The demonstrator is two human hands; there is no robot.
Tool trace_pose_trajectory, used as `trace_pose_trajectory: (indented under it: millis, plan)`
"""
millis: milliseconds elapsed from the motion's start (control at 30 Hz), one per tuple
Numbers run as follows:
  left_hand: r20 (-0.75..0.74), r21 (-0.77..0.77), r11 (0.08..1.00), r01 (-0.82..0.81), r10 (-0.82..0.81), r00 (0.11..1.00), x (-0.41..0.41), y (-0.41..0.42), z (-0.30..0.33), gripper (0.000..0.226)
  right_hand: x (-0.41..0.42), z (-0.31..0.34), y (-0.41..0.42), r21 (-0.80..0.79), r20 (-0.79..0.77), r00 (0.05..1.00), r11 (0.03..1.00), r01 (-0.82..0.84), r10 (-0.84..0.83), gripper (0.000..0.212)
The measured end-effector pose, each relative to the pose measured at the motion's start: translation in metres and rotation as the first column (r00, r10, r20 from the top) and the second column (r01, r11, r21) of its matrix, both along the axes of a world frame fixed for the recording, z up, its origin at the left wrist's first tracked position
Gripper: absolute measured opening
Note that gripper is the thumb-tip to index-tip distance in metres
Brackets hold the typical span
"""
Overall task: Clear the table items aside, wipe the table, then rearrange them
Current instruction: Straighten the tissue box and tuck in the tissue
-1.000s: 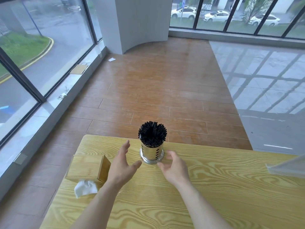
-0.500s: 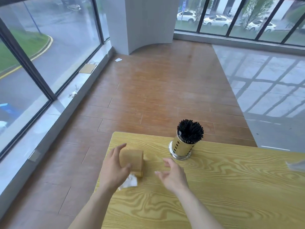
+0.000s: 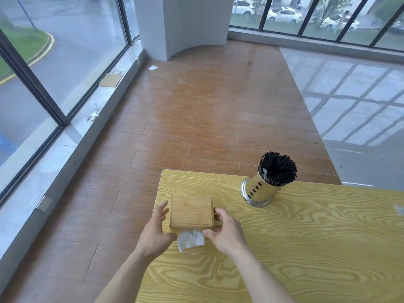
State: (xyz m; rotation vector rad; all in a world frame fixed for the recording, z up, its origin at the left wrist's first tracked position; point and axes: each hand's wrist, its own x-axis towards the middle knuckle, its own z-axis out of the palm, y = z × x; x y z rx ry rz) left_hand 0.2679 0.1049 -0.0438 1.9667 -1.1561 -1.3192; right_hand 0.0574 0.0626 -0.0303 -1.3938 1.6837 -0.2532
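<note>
A bamboo tissue box [image 3: 191, 212] sits near the left edge of the yellow wood-grain table [image 3: 295, 248], with a white tissue [image 3: 190, 239] sticking out of its near side. My left hand [image 3: 156, 231] cups the box's left side, thumb at its near corner. My right hand [image 3: 225, 231] presses against the box's right side, fingers curled around it. A perforated metal holder full of black straws [image 3: 265, 181] stands by the table's far edge, to the right of both hands.
The table's left edge drops to a brown wood-plank floor [image 3: 196, 119]. Tall windows [image 3: 54, 62] line the left wall, with a white pillar [image 3: 192, 22] beyond. A small pale object [image 3: 399, 209] shows at the table's right border.
Both hands left the straw holder and moved left to the tissue box. They now close in on its two sides; the view has swung left.
</note>
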Motion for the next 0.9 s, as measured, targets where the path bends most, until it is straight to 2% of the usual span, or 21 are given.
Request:
trace_pose_trajectory:
  millis: [133, 533, 767, 900]
  plan:
    - [-0.039, -0.029, 1.000, -0.010, 0.009, 0.999, -0.004, -0.004, -0.004, 0.085, 0.001, 0.002, -0.003, 0.020, 0.016, 1.000, 1.000, 0.016, -0.017, 0.070]
    - [-0.087, -0.075, 0.993, -0.089, 0.083, 0.993, 0.003, -0.056, 0.008, 0.058, 0.013, 0.009, -0.050, -0.059, 0.093, 0.991, 0.993, 0.103, -0.097, 0.064]
    - [-0.041, -0.071, 0.978, -0.198, 0.196, 0.980, 0.002, -0.093, 0.005, 0.029, 0.016, 0.008, -0.084, -0.035, 0.128, 0.978, 0.985, 0.172, -0.166, 0.029]
    - [-0.019, -0.096, 0.966, -0.239, 0.238, 0.971, 0.001, -0.108, 0.001, 0.021, 0.016, 0.003, -0.095, -0.035, 0.147, 0.976, 0.985, 0.171, -0.164, 0.027]
